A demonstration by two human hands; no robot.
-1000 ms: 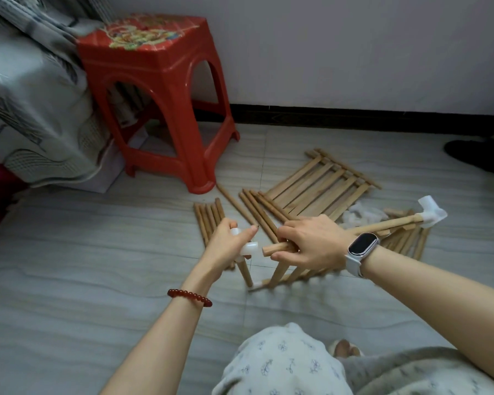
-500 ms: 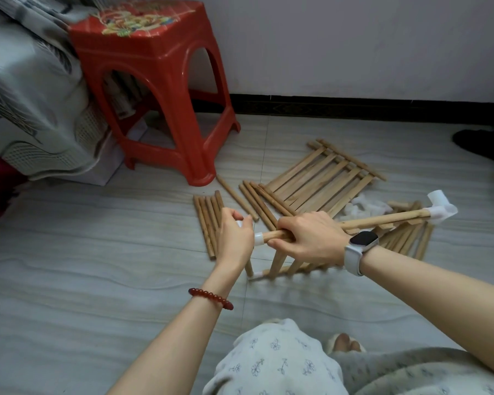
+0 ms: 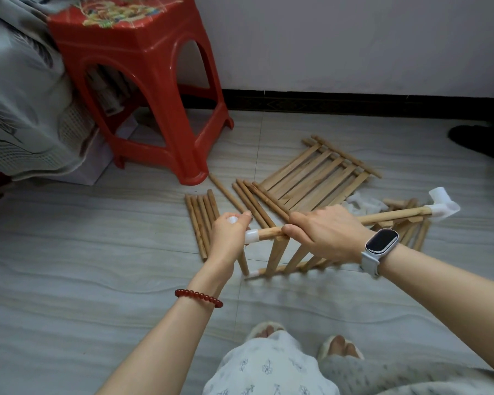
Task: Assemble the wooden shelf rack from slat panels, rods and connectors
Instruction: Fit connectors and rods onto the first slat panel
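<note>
Left hand (image 3: 229, 234) fingers curled round white corner connector (image 3: 252, 235); right hand (image 3: 327, 234) wrapped round wooden rod (image 3: 394, 216) (rod end seated in connector).

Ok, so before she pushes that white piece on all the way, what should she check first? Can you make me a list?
1. Right hand grips the rod firmly: ok.
2. Left hand holds the white connector: ok.
3. Rod end sits inside that connector: ok, though how deep cannot be told.
4. Far connector is on the rod's other end: ok.
5. Slat panel hanging under the rod stands on the floor: ok, but its lower end looks blurred, so steadiness cannot be told.
6. Spare rods lie close at hand on the floor: ok.
</note>
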